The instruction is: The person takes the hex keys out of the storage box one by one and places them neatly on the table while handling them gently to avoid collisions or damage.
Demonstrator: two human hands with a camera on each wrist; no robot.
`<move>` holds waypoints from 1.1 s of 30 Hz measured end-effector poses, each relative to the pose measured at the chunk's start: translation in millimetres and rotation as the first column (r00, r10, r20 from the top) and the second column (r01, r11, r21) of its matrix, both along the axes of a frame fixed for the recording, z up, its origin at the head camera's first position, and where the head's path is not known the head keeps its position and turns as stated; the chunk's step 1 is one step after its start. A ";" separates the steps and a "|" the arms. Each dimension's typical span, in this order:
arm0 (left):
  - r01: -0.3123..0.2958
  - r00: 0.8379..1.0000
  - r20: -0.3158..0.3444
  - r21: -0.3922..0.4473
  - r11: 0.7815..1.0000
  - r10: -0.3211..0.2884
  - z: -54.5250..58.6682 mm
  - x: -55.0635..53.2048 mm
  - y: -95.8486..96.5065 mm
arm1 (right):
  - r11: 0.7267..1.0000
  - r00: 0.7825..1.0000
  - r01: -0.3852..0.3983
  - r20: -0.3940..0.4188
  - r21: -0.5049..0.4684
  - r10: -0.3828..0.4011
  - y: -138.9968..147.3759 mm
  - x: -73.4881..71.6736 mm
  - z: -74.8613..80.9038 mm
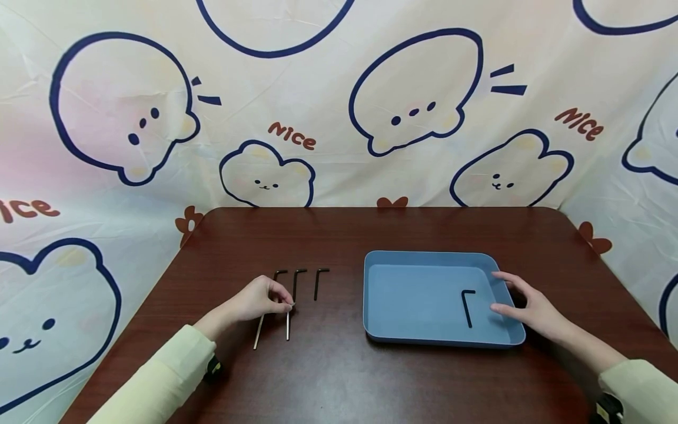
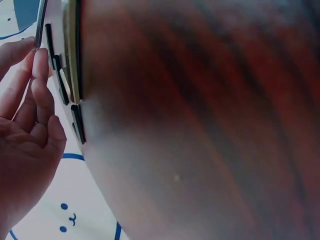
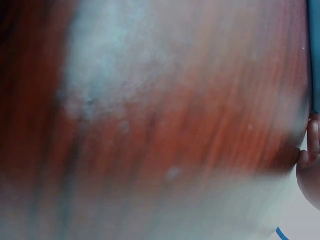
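My left hand (image 1: 262, 299) pinches a slim silvery hex key (image 1: 288, 327) between thumb and fingertips, over the left of the table; the fingers hide its upper part. The left wrist view shows this hand (image 2: 30, 110) holding the thin metal bar (image 2: 41, 22) too. Black hex keys (image 1: 316, 285) lie beside it, and a long brass-toned shaft (image 1: 258, 334) emerges below the hand. On the right, a blue tray (image 1: 418, 259) contains one black hex key (image 1: 467, 309). My right hand (image 1: 535, 309) rests at the tray's right rim, thumb and index finger spread apart.
The dark brown wooden table (image 1: 344, 377) has rounded far corners. Behind it and at both sides hangs a pale cloth (image 1: 333, 88) with cartoon bear outlines. A strip of bare wood separates the keys from the tray.
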State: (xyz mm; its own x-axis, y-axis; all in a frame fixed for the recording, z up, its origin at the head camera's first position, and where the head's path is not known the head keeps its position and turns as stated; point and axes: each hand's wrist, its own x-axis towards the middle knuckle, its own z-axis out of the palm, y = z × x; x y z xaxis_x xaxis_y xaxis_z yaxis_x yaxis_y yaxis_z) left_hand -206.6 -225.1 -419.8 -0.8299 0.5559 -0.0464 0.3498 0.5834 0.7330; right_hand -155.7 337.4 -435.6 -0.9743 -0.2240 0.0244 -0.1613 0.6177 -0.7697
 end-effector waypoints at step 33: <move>-0.030 0.999 -0.041 -0.059 0.998 0.028 -3.4 -0.4 2.2 | 1.000 1.000 0.001 0.011 -0.011 -0.001 -1.4 1.1 -0.5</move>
